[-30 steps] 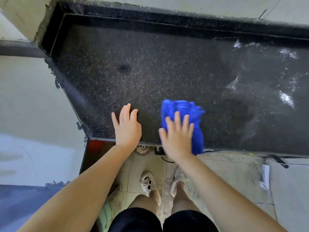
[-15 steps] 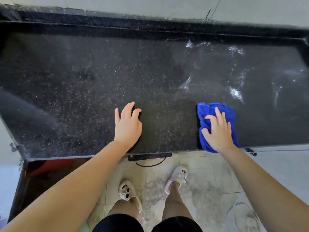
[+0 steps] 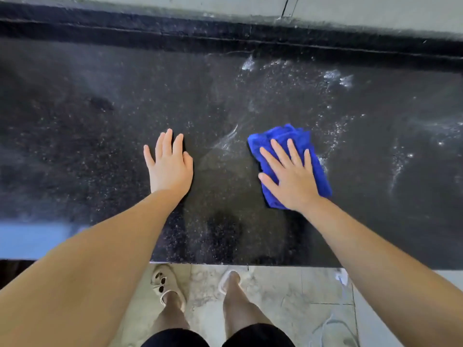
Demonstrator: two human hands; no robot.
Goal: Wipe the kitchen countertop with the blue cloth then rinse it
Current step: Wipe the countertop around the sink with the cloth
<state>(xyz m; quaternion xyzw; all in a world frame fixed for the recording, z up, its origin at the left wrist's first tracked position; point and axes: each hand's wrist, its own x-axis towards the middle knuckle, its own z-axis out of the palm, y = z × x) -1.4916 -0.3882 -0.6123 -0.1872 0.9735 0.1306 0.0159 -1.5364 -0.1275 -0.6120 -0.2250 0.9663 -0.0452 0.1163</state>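
Right hand (image 3: 290, 181) fingers spread on blue cloth (image 3: 298, 139), left hand (image 3: 170, 169) flat on countertop (image 3: 100, 146)

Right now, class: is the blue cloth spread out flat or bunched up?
Bunched up. The blue cloth shows folds and lies as a thick wad under the right hand.

Open run of dark countertop (image 3: 100, 146)
Only the raised back ledge (image 3: 225, 33) bounds it beyond the blue cloth (image 3: 280, 136).

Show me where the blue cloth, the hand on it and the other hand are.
blue cloth (image 3: 283, 133): head view, its bunched far edge.
right hand (image 3: 292, 180): head view, back of the hand.
left hand (image 3: 170, 169): head view, back of the hand.
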